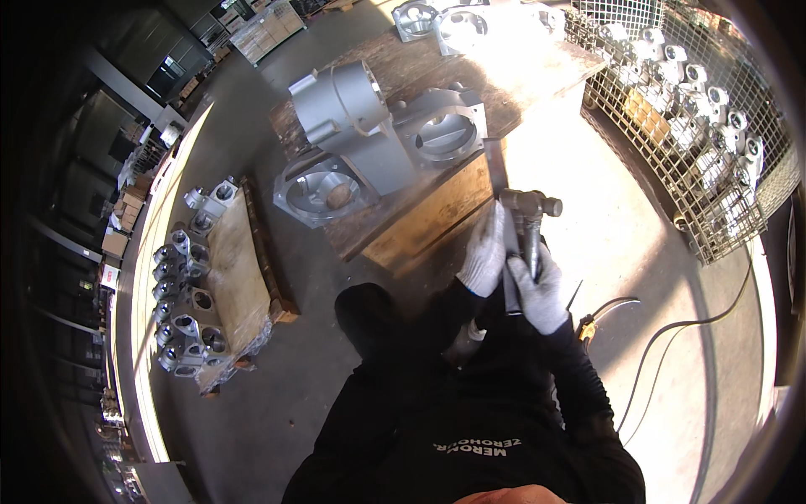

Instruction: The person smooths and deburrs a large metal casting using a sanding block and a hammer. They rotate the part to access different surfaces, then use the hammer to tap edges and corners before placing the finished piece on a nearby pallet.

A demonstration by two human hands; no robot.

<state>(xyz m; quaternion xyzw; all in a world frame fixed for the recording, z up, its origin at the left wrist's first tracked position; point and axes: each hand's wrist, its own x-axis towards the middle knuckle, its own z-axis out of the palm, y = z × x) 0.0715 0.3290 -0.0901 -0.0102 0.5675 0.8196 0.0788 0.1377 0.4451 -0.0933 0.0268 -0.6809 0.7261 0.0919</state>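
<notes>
White work gloves cover both hands. My left hand (483, 255) lies along the left side of a long, dark flat metal bar (511, 286), fingers pointing away from me, and grips it. My right hand (543, 293) is closed around the handle of a ball-peen hammer (533, 203), its thumb lying over the bar. The hammer head is uppermost, just right of the left fingertips. Beyond the hands, a large grey cast-metal housing (340, 104) with a cylindrical body rests on a wooden bench (434, 208). Flanged castings with round openings sit beside it, one left (324, 189), one right (444, 129).
A wire mesh crate (674, 189) at the right holds several metal castings. More castings (189, 315) stand on a low wooden pallet (236, 264) at the left. A cable (677, 324) and a yellow-and-black tool (587, 331) lie on the floor at the right.
</notes>
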